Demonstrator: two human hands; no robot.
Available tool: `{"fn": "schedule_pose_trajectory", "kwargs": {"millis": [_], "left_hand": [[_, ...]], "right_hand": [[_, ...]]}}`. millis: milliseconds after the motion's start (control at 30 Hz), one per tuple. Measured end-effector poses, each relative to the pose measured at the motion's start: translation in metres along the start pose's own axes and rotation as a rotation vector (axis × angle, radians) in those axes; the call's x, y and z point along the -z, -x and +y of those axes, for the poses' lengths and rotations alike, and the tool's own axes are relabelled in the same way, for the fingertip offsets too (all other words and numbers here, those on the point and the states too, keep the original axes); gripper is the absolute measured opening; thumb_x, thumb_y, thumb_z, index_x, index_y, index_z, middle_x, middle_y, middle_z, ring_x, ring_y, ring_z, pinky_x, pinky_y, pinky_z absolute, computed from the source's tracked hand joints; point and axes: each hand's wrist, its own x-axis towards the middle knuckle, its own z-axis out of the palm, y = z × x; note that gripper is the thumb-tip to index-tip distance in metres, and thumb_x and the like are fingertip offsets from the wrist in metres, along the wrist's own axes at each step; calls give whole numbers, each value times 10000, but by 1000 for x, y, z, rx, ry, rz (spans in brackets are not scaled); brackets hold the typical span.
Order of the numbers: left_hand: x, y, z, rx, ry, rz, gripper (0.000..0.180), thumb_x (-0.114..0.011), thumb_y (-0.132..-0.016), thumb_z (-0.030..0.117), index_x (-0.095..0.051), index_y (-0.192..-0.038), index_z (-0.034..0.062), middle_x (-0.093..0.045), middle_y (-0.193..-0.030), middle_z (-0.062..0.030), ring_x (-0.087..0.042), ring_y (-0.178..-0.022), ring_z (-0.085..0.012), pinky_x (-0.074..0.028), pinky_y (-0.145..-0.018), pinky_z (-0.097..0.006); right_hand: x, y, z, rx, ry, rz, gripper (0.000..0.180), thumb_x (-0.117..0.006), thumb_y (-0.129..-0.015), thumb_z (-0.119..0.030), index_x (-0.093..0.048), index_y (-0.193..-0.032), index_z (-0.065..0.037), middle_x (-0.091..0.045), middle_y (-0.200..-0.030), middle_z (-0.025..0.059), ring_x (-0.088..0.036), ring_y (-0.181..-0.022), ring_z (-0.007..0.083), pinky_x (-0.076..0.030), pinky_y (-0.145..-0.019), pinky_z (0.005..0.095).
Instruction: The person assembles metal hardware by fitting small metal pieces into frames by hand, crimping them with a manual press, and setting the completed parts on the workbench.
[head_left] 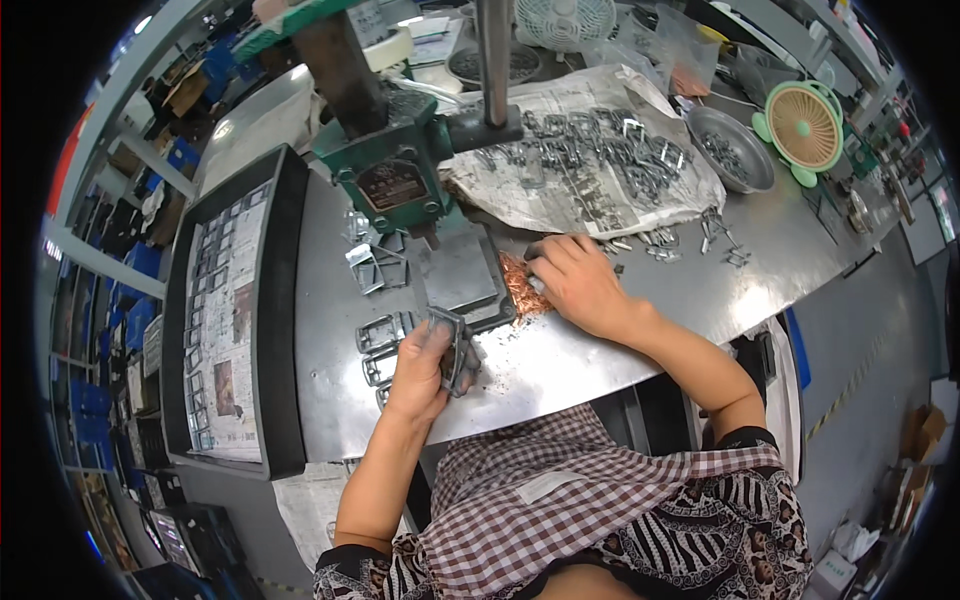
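Note:
My left hand (424,366) is closed around a dark grey metal buckle frame (455,345), tilted up at the near edge of the metal table. Beside a heap of small copper-coloured pieces (522,288), my right hand (577,283) has its fingers curled together. Whatever is between those fingertips is hidden. A green hand press (392,185) stands just beyond, over a flat steel block (457,270). More buckle frames (385,333) lie left of my left hand, and others (377,268) sit by the press.
A black-rimmed tray (283,330), paper-lined with rows of frames, stands on the left. Farther back, a paper sheet (560,205) carries many metal frames. At the right are a metal bowl (755,165) of small parts and a green fan (803,127). Loose metal pieces (660,242) lie nearby.

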Motion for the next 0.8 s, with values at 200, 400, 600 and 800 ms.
{"fn": "schedule_pose_trajectory", "kwargs": {"millis": [200, 400, 600, 800], "left_hand": [[-29, -5, 1, -53, -60, 2, 401, -483, -900, 231, -412, -1257, 65, -569, -765, -48, -550, -531, -106, -416, -353, -201], [-37, -6, -11, -3, 75, -38, 419, -438, -912, 173, -347, -1315, 108, -554, -811, -46, -526, -538, -95, -396, -362, -194], [-47, 1, -10, -34, 272, -42, 341, -426, -928, 193, -395, -1258, 113, -569, -773, -34, -507, -498, -76, -386, -371, -186], [-48, 3, -11, -79, 205, -26, 360, -414, -934, 201, -344, -1275, 108, -564, -766, -43, -483, -451, -93, -379, -375, -206]], "right_hand": [[4, 9, -10, -288, -277, -92, 184, -564, -737, -96, -494, -867, 13, -495, -914, 163, -484, -876, 318, -380, -778, 398], [23, 1, -44, -401, -797, -8, 169, -550, -804, -129, -512, -872, 21, -526, -834, 152, -530, -792, 289, -418, -715, 356], [22, -2, -65, -364, -853, 107, 149, -570, -795, -95, -528, -883, 17, -544, -838, 133, -549, -795, 268, -427, -717, 329], [11, -2, -64, -350, -788, 175, 186, -599, -738, -86, -520, -877, 8, -541, -858, 134, -534, -808, 304, -423, -706, 364]]}}
